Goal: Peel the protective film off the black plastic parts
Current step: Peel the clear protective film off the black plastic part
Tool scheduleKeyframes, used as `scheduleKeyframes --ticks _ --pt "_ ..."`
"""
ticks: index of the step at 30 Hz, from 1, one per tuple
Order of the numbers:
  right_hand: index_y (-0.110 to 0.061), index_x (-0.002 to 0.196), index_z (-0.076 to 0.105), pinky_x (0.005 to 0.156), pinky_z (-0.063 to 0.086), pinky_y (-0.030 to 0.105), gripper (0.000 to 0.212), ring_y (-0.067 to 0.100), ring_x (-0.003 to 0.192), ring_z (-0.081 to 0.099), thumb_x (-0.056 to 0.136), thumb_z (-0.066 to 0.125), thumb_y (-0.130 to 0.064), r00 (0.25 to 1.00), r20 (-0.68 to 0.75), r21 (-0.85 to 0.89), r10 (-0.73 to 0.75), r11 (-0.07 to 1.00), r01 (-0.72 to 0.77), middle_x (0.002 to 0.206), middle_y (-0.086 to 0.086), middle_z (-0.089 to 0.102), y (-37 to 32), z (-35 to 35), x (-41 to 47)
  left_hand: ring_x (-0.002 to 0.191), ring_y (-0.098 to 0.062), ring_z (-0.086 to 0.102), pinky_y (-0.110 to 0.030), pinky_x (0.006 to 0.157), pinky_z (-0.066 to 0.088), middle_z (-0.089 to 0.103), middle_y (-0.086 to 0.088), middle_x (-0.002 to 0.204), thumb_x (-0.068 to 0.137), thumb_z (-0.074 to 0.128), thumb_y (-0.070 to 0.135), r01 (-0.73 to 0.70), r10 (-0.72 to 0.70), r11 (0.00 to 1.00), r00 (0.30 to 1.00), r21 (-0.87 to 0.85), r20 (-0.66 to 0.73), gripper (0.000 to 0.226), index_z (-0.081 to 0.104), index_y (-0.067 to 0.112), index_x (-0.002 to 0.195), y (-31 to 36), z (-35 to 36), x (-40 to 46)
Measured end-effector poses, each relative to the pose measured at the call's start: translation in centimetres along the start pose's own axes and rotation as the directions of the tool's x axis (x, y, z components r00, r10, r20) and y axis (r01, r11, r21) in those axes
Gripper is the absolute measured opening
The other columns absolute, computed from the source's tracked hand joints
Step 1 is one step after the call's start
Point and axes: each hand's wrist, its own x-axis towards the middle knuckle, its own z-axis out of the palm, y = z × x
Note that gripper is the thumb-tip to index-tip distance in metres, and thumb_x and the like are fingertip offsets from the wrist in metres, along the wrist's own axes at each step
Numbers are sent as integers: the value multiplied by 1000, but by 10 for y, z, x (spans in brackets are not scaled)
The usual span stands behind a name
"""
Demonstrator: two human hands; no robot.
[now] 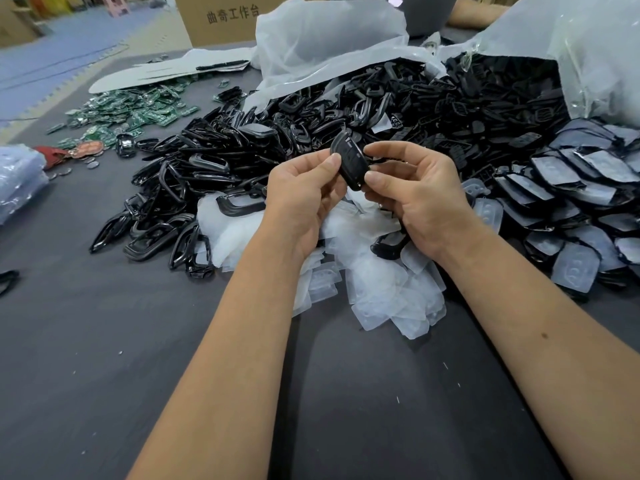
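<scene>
Both hands pinch one black part (348, 162) above film scrap pile (374, 271): left hand (304, 195) on left edge, right hand (415, 195) on right. Film on it: cannot tell. Risk: smooth shell slips; nail misses film edge, scratches gloss.

1. The glossy black oval plastic part (347, 160) carries small pale markings on its face.
2. The heaped glossy plastic frames (194, 174) are black.
3. The translucent, milky white peeled film sheets (377, 282) look faintly blue.
4. The small circuit boards (138, 114) are green.
5. The flat table cover (104, 341) is dark grey.
6. The brown cardboard box (221, 22) bears dark printed characters.
</scene>
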Motion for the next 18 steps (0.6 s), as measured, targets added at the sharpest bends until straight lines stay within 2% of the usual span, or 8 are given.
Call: scheduleKeyframes --ticks 5,9,13,18 --pt "-7 114 71 73 59 27 29 18 77 74 90 70 8 997 41 79 61 995 -64 86 7 77 -2 2 0 63 -10 64 -16 55 53 74 -10 84 93 69 -3 20 -23 999 996 -38 -81 10 71 4 101 0 -1 3" --pt "-4 121 68 75 61 30 28 29 91 72 94 68 2 990 60 175 124 976 -133 103 17 77 -4 2 2 54 -7 62 -14 51 49 74 -8 81 91 71 -5 16 -18 1000 996 -19 -82 13 71 5 99 1 -1 1" --pt "-3 121 67 69 59 26 32 18 77 73 89 71 1 991 53 202 125 970 -133 96 13 77 -4 2 1 55 -8 63 -13 49 47 74 -9 82 91 72 -3 17 -17 1000 999 -12 -31 11 73 6 98 1 1 -2" --pt "-6 119 69 66 57 23 33 17 74 74 88 72 4 993 43 200 114 972 -120 88 9 77 -4 -1 -1 70 -14 70 -15 57 53 75 -11 85 91 74 3 30 -30 1000 1000 6 6 9 73 1 100 3 0 -4"
